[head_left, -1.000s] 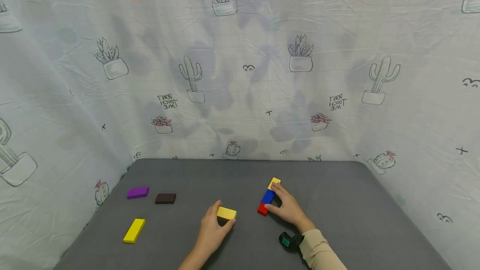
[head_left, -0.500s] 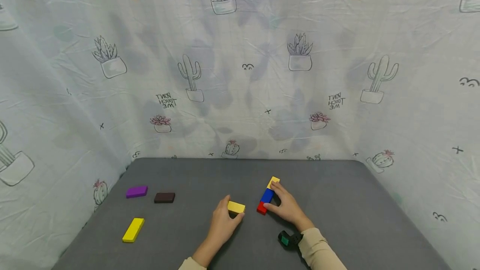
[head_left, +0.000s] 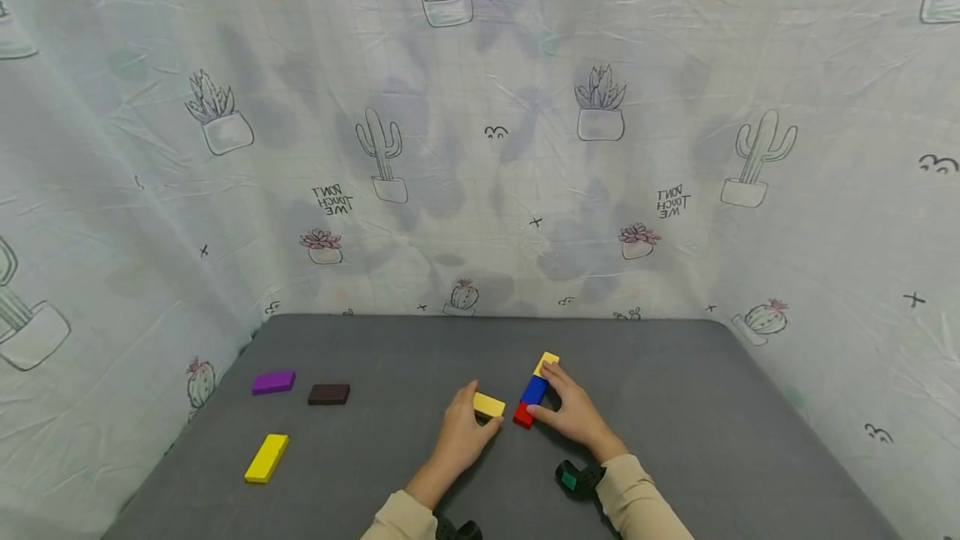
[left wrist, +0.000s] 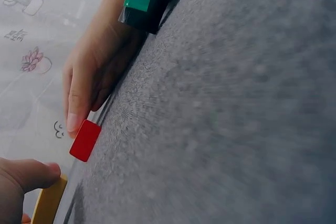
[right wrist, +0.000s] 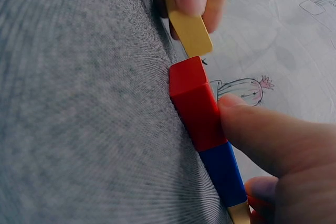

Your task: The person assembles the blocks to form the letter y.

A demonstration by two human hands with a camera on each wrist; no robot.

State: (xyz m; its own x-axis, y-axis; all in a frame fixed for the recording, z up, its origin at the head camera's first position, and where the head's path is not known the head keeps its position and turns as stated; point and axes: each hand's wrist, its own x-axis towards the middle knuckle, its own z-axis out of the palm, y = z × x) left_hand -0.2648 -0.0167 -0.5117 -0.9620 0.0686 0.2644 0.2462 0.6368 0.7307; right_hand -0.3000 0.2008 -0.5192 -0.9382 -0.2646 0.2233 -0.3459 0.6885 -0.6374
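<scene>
My left hand (head_left: 459,433) pinches a short yellow block (head_left: 489,405) between thumb and fingers. In the right wrist view this block's end is close to the red block (right wrist: 195,111). The red block, a blue block (head_left: 534,391) and another yellow block (head_left: 550,359) form one slanting row on the table, red at the near end. On the right side of the row is my right hand (head_left: 576,415), its thumb touching the red block and its fingertips on the far yellow one. In the left wrist view the red block's end (left wrist: 85,140) faces the held yellow block.
At the left of the grey table (head_left: 675,423) lie a purple block (head_left: 273,382), a dark brown block (head_left: 328,394) and a longer yellow block (head_left: 267,458). A black wrist device with a green patch (head_left: 573,480) is on my right wrist. A cactus-print cloth (head_left: 480,190) hangs behind.
My left hand has carried the short yellow block rightward and slightly away from me, close to the red end of the row. My right hand and the row have stayed in place.
</scene>
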